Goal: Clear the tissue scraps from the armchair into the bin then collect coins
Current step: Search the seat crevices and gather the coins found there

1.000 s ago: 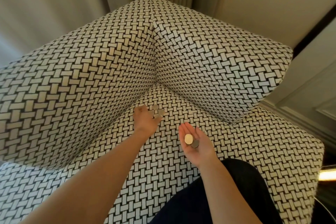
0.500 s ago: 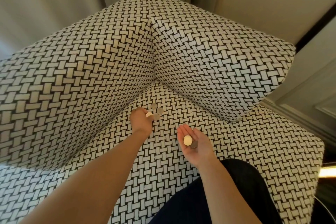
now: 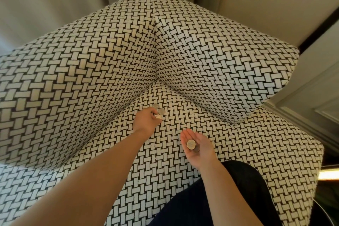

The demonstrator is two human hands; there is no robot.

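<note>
Pinching a thin, slick coin (image 3: 158,117) by its rim with our left hand (image 3: 146,122), we cradle coins (image 3: 191,144) on our flat right hand (image 3: 199,147).

The armchair seat (image 3: 238,152) is covered in black-and-white basket-weave fabric and is bounded by two upright padded panels (image 3: 91,71) that meet at a rear corner. One coin (image 3: 155,106) lies flat on the seat near that corner, with a second coin (image 3: 161,111) just beside it. A leg in dark cloth (image 3: 211,200) covers part of the seat's front.
</note>
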